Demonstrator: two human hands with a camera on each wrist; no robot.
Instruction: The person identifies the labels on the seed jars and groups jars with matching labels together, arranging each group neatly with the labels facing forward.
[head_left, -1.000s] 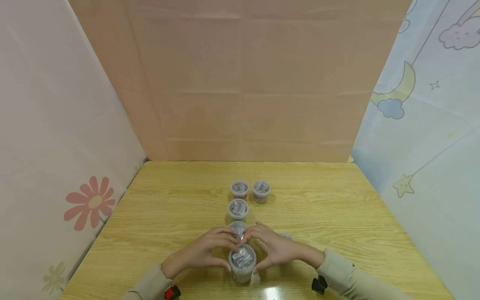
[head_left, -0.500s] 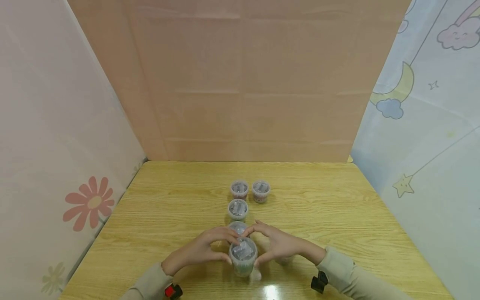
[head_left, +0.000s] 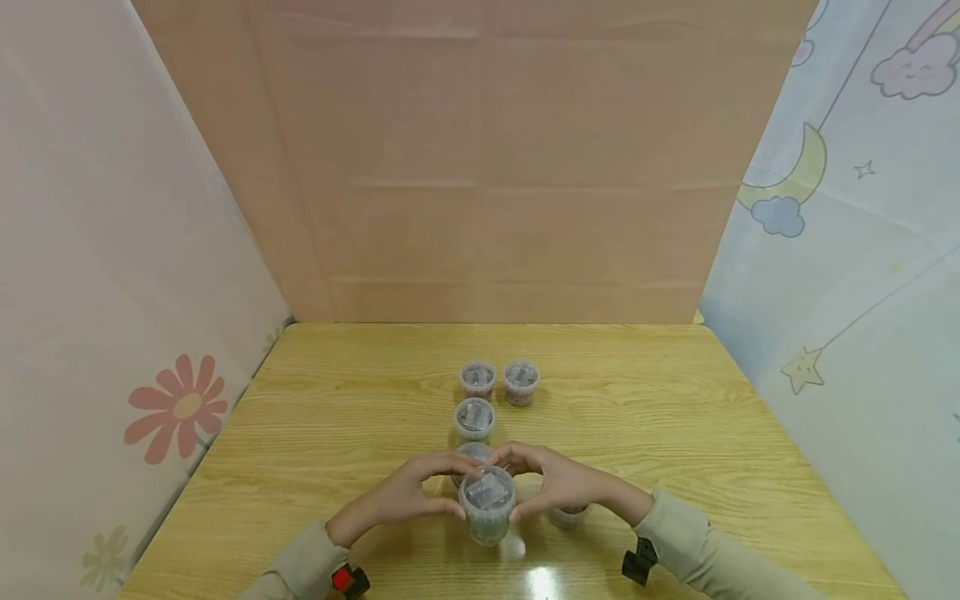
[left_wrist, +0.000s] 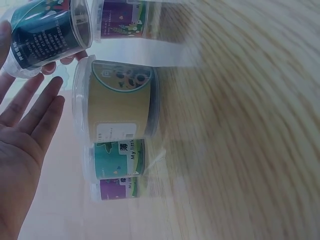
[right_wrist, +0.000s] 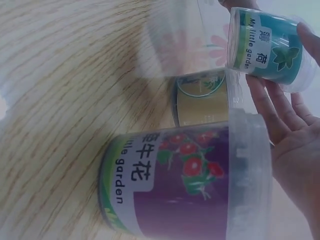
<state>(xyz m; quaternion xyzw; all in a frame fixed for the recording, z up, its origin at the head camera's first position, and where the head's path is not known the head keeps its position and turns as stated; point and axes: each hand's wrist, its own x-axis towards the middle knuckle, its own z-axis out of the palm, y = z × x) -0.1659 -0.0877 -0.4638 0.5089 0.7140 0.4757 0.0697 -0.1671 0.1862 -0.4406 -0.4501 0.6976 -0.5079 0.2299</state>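
We see teal-labelled My little garden tub, smooth clear-plastic cylinder, raised off wood-grain table at near middle; left hand and right hand pinch its sides between thumbs and fingertips; just beyond, squat tan-labelled tub; farther, three more round tubs; near right, purple-labelled tub, translucent plastic lid, partly hidden from head view by right hand; behind table, creased peach backdrop

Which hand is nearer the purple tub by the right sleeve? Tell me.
Right. In the head view the right hand partly covers the purple tub; the left hand is farther off, on the other side of the held green tub.
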